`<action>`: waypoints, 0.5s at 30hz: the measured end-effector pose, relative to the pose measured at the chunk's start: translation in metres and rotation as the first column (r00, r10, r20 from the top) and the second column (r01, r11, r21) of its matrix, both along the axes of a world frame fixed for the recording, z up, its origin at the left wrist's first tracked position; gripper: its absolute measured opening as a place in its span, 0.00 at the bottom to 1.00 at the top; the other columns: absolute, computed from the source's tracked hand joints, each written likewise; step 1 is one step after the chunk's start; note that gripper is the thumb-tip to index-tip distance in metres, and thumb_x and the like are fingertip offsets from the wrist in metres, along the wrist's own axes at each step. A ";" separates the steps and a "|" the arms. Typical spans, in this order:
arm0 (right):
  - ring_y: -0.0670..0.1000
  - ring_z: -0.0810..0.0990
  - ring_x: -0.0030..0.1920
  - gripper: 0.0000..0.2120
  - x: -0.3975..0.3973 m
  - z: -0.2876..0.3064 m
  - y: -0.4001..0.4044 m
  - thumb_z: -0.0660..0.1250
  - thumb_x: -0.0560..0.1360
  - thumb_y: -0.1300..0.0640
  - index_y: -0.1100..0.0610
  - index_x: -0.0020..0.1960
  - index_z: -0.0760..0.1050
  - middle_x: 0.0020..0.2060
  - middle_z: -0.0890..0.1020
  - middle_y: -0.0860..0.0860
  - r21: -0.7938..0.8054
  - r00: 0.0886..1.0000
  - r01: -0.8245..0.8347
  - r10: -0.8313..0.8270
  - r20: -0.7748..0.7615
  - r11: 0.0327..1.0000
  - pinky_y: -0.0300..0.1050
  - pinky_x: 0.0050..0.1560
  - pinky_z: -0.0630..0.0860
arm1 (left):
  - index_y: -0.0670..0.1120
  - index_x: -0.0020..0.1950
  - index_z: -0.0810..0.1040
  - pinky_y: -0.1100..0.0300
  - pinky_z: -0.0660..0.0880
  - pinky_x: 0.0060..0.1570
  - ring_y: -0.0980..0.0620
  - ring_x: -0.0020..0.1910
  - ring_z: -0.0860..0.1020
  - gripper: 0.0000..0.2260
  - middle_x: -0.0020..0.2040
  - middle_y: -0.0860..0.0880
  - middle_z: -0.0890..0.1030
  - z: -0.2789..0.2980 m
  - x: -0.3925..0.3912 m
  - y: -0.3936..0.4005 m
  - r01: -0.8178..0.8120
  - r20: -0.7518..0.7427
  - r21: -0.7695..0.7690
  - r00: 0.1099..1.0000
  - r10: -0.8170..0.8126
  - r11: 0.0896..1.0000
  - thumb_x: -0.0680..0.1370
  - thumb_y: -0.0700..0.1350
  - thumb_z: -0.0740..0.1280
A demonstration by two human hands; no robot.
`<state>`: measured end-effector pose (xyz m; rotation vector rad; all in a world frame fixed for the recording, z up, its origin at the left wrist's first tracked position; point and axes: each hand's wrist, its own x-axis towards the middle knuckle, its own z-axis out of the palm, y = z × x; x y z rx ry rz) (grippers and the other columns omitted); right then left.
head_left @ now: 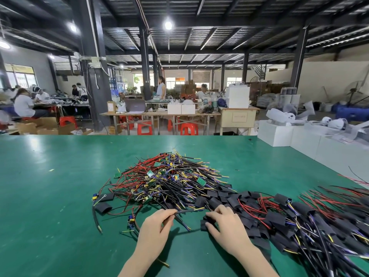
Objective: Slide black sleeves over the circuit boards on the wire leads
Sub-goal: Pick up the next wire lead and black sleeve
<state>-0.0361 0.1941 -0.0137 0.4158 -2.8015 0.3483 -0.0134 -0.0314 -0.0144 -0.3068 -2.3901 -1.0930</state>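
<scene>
While the left hand (154, 226) pinches a lead (187, 210), the right hand (225, 226) hides a sleeve (204, 224).

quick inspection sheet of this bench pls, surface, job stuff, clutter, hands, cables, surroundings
surface: green mat, bare at left
job's things: pile of bare circuit boards on leads; loose black sleeves; sleeved leads heaped at right
clutter: white boxes at far right edge
hands: left hand pinches a black lead; right hand grips a black sleeve
cables: nothing seen beyond the leads
surroundings: workshop, seated workers, red stools
</scene>
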 end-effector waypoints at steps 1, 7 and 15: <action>0.51 0.69 0.60 0.17 0.000 0.000 0.000 0.57 0.78 0.43 0.44 0.66 0.70 0.56 0.71 0.47 -0.010 1.000 -0.002 0.002 0.003 1.000 0.43 0.57 0.67 | 0.51 0.54 0.84 0.65 0.73 0.40 0.60 0.37 0.77 0.10 0.39 0.60 0.80 0.000 0.000 0.000 0.001 0.001 0.000 1.000 -0.001 1.000 0.78 0.39 0.68; 0.51 0.70 0.58 0.12 -0.001 0.003 0.002 0.61 0.78 0.47 0.49 0.59 0.72 0.55 0.75 0.46 -0.051 1.000 -0.016 0.016 0.003 0.999 0.42 0.57 0.68 | 0.51 0.55 0.84 0.58 0.76 0.42 0.59 0.38 0.78 0.10 0.40 0.59 0.81 0.000 0.000 0.000 0.002 -0.005 -0.007 1.000 -0.002 1.000 0.78 0.39 0.68; 0.48 0.75 0.55 0.14 0.000 0.008 0.007 0.65 0.74 0.45 0.48 0.58 0.72 0.53 0.78 0.45 -0.125 0.998 0.003 -0.010 -0.056 0.992 0.40 0.52 0.69 | 0.50 0.53 0.84 0.52 0.76 0.41 0.54 0.36 0.77 0.09 0.39 0.57 0.80 -0.002 -0.001 0.000 0.005 -0.031 -0.004 1.000 -0.005 1.000 0.78 0.39 0.68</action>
